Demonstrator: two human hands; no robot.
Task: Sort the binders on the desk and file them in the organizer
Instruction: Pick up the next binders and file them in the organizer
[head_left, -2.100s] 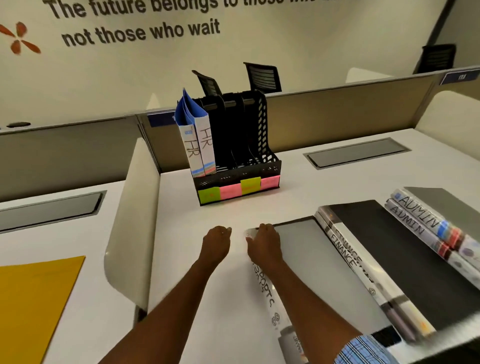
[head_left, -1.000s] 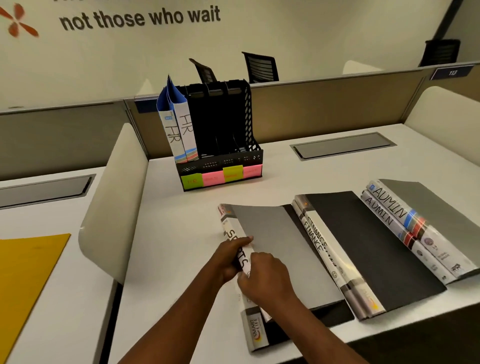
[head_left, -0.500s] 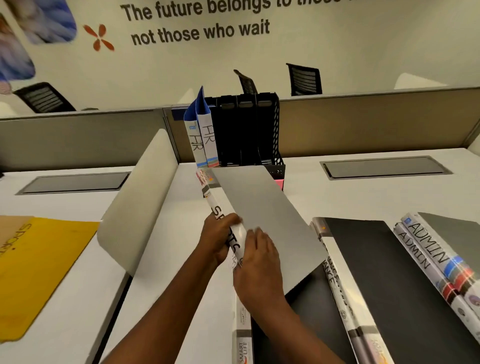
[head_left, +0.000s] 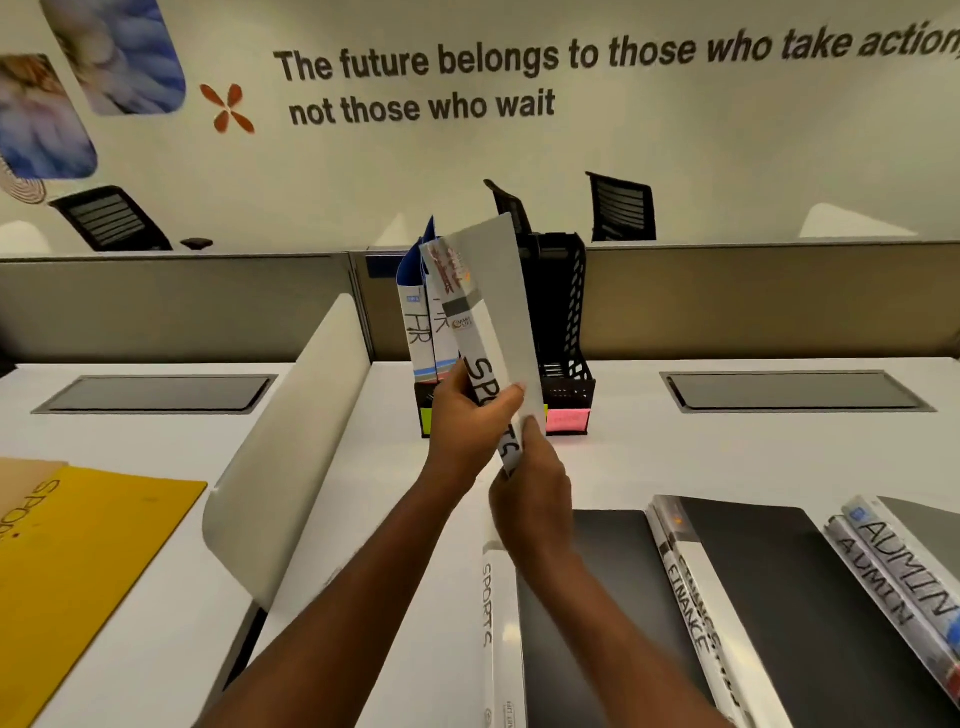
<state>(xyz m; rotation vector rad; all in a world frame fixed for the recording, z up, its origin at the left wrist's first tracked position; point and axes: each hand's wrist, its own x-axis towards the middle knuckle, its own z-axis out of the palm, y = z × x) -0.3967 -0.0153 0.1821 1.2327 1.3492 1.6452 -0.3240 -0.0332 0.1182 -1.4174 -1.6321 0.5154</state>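
Head camera: a person holds a grey SPORTS binder (head_left: 497, 291) nearly upright in the air, just in front of the black organizer (head_left: 563, 312) at the back of the white desk (head_left: 675, 452). The binder's top leans slightly left and its labelled spine faces the camera. The left hand (head_left: 467, 421) grips the spine from the left with fingers wrapped across the lettering, while the right hand (head_left: 530, 493) clasps the binder's bottom end from below – both hands closed firmly on it.

Two blue HR binders (head_left: 417, 325) stand in the organizer's leftmost slot, partly hidden behind the held binder. The far right slot shows empty mesh. A pink label (head_left: 569, 420) and a yellow-green label (head_left: 426, 421) are stuck to the organizer's front.

Flat on the desk near the camera lie a black SPORTS binder (head_left: 571, 597), then two FINANCE binders (head_left: 691, 587) stacked together, then two ADMIN binders (head_left: 898, 561) at the right edge. A yellow folder (head_left: 78, 571) rests on the neighbouring desk, beyond a white divider (head_left: 291, 441).
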